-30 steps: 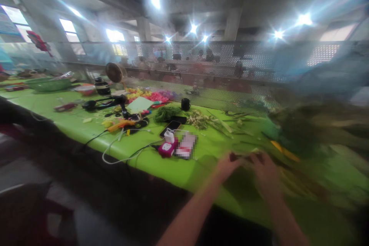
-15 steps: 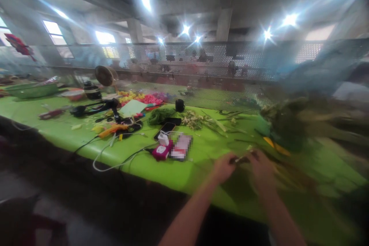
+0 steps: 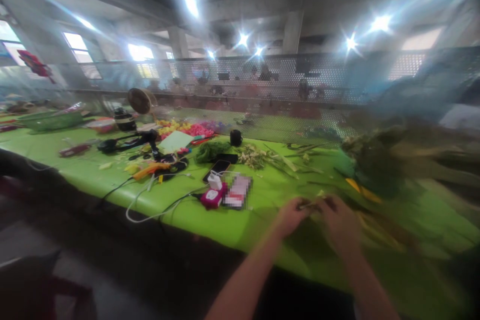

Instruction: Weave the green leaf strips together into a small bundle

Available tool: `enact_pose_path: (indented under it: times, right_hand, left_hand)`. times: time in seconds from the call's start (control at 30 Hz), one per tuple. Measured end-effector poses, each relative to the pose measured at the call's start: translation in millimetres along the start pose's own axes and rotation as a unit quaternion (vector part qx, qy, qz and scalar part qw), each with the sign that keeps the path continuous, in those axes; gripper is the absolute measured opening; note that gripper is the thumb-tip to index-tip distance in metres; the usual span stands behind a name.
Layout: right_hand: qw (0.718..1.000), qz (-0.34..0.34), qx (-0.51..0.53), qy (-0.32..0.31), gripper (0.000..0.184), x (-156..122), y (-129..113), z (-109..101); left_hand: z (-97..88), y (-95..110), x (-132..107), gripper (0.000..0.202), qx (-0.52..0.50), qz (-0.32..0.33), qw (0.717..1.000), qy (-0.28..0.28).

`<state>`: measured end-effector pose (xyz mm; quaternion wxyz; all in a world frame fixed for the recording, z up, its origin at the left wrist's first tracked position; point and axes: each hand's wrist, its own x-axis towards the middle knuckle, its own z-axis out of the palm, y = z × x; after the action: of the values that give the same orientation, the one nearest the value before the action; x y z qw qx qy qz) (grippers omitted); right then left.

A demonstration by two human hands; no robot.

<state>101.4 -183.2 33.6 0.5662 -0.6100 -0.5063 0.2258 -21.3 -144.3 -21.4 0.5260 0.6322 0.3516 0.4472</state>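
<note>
My left hand (image 3: 290, 216) and my right hand (image 3: 337, 222) meet over the bright green table (image 3: 232, 225), fingers curled round a small dark, thin piece (image 3: 313, 205) held between them. The picture is smeared, so I cannot name the piece. A blurred heap of green and tan plant stems (image 3: 397, 160) lies just right of my hands, with yellow strips (image 3: 362, 191) at its foot.
Left of my hands lie a pink charger block (image 3: 212, 195) with white cables, a black phone (image 3: 216, 166), a black cup (image 3: 236, 137), an orange tool (image 3: 152, 169), green leaves (image 3: 212, 149), bright flowers (image 3: 187, 128) and a small fan (image 3: 140, 101). A perforated metal screen (image 3: 285, 90) backs the table.
My hands have stayed together on the small piece, shifting only slightly. The view has swung a little sideways and back.
</note>
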Motion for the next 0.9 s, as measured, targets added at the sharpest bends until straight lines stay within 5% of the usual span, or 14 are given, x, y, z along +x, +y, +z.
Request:
enact_pose_path:
  times: [0.2, 0.37, 0.57, 0.73, 0.9]
  right_hand:
    - [1.0, 0.025, -0.015, -0.011, 0.024, -4.6, -12.1, -5.7]
    - [0.998, 0.053, -0.035, -0.023, 0.029, -5.1, -12.4, -6.5]
    - [0.997, 0.053, -0.049, -0.042, 0.034, -5.7, -10.9, -4.3]
    - [0.995, -0.003, -0.1, -0.031, 0.031, -3.6, -2.4, -6.0]
    - [0.977, -0.16, -0.139, 0.002, 0.028, 2.0, 19.8, -2.7]
  left_hand:
    - [2.5, 10.2, -4.9, 0.02, 0.095, 0.032, 0.994, 0.039]
    - [2.8, 12.1, -5.4, 0.034, 0.021, 0.019, 0.999, 0.02]
    - [1.5, 17.8, 0.9, 0.021, 0.002, -0.001, 0.999, 0.039]
    - [-3.9, 16.0, 5.1, 0.021, 0.01, -0.026, 0.999, 0.039]
    - [-10.4, 16.3, 5.0, 0.024, 0.148, -0.013, 0.988, 0.052]
